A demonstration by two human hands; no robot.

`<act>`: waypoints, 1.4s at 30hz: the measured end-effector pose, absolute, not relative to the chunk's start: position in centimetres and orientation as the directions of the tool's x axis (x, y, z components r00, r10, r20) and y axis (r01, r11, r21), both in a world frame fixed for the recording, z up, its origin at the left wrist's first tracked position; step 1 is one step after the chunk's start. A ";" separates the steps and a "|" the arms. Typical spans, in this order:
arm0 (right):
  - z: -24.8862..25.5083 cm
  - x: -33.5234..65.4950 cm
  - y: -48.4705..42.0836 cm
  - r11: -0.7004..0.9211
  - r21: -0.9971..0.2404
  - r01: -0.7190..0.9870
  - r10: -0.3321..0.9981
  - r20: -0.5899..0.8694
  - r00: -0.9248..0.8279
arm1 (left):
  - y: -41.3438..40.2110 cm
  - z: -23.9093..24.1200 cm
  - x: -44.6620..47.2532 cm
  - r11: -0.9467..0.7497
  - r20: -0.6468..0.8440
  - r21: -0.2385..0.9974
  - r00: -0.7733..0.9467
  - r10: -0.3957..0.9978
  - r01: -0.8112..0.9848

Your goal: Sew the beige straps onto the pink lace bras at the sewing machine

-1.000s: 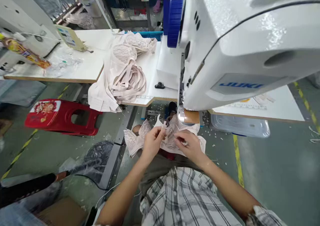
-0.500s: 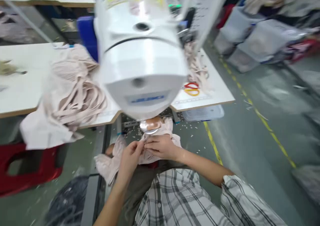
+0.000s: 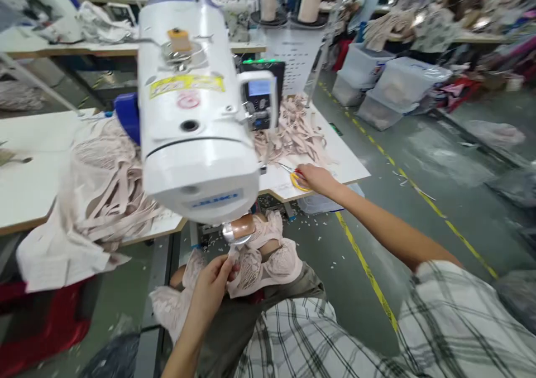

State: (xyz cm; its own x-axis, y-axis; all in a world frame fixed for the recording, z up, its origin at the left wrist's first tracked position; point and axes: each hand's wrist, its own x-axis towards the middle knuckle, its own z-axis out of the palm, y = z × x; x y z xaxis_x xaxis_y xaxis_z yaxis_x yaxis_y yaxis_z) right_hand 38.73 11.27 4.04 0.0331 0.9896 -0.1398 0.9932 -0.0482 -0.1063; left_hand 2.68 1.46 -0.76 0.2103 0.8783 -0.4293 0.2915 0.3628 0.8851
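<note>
My left hand [image 3: 213,280] pinches a pale lace bra [image 3: 280,263] between thumb and fingers over the lap [image 3: 312,284], at five o'clock from the white sewing machine [image 3: 196,160]; at four o'clock, my right hand [image 3: 317,178] touches yellow-and-red scissors [image 3: 293,181] on the tabletop [image 3: 345,168], though from here I cannot tell whether that grip is pressed together.
</note>
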 end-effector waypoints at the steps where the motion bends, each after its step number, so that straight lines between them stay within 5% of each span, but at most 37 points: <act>1: 3.8 38.1 9.2 -0.037 -0.120 0.992 0.990 -0.139 0.020 | 1.4 -0.4 2.6 0.400 -0.450 0.884 0.206 0.869 0.241; 4: 2.8 35.8 2.6 0.003 -0.307 0.952 1.000 -0.021 -0.010 | 1.4 0.4 2.7 0.480 -0.480 0.875 0.225 0.848 0.055; 7: 1.9 32.5 -2.8 0.210 -0.487 0.848 0.972 0.014 -0.233 | 1.6 0.9 2.8 0.523 -0.500 0.851 0.225 0.836 -0.049; 13: 0.4 25.7 -4.8 0.381 -0.507 0.773 0.924 0.184 -0.334 | 1.4 1.7 3.0 0.533 -0.500 0.844 0.272 0.822 -0.060; 25: -1.3 25.5 -4.5 0.213 -0.772 0.598 0.964 0.067 -0.257 | 1.5 0.8 2.2 0.347 -0.383 0.922 0.268 0.884 0.172; 42: -2.0 23.4 -3.8 0.135 -0.834 0.535 0.964 -0.014 -0.266 | 2.2 1.9 1.0 0.260 -0.363 0.893 0.245 0.899 0.367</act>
